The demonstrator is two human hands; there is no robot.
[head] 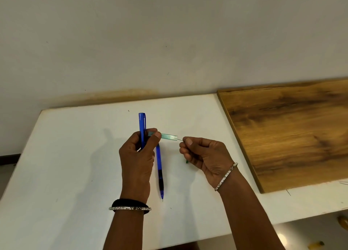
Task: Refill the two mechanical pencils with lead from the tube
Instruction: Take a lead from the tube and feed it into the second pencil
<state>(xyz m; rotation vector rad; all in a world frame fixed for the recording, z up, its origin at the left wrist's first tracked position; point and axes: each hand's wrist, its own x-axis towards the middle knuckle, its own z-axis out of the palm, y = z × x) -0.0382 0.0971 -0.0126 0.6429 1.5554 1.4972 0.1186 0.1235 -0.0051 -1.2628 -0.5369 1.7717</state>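
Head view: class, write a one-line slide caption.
Left hand holds blue pencil and lead tube; right hand draws out a lead.

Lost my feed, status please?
Left hand grips one blue pencil plus lead tube. Right hand pinches a lead. Second pencil on table.

Left hand (137,152) grips upright blue pencil (142,129) and green tube (168,137); right hand (203,153) pinches lead (180,139) at tube mouth; second pencil (160,172) lies between hands.

On the table (75,155), one pencil (160,174) lies flat just right of the left hand (137,155); the right hand (205,155) sits further right, wooden board (291,133) beyond that.
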